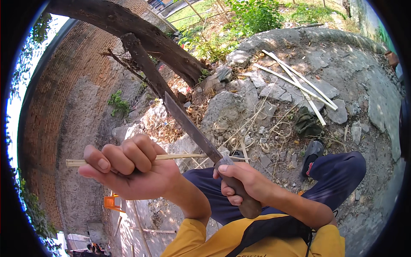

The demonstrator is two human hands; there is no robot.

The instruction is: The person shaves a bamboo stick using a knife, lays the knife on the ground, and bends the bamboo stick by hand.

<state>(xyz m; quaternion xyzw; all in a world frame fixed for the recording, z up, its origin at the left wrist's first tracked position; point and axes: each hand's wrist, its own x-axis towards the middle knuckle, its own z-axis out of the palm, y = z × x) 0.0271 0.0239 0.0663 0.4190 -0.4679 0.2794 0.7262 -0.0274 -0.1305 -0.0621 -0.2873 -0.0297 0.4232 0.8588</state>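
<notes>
My left hand point(132, 165) is closed round a thin pale bamboo strip point(182, 156), raised on the left. One end of the strip sticks out past my fingers; its other end runs right, to the knife. In my right hand point(246, 182) is a long knife point(190, 128) with a dark blade and a thick wooden handle. Its blade slants up and away to the left, and the strip meets it close to the handle. Whether the edge bites into the strip I cannot tell.
Several long pale strips point(299, 83) lie on broken concrete at the far right, near a dark crumpled cloth point(307, 123). Thin shavings point(257, 124) litter the rubble ahead. A leaning tree trunk point(141, 32) crosses the upper left before a brick wall point(64, 98). An orange chair point(113, 203) stands left.
</notes>
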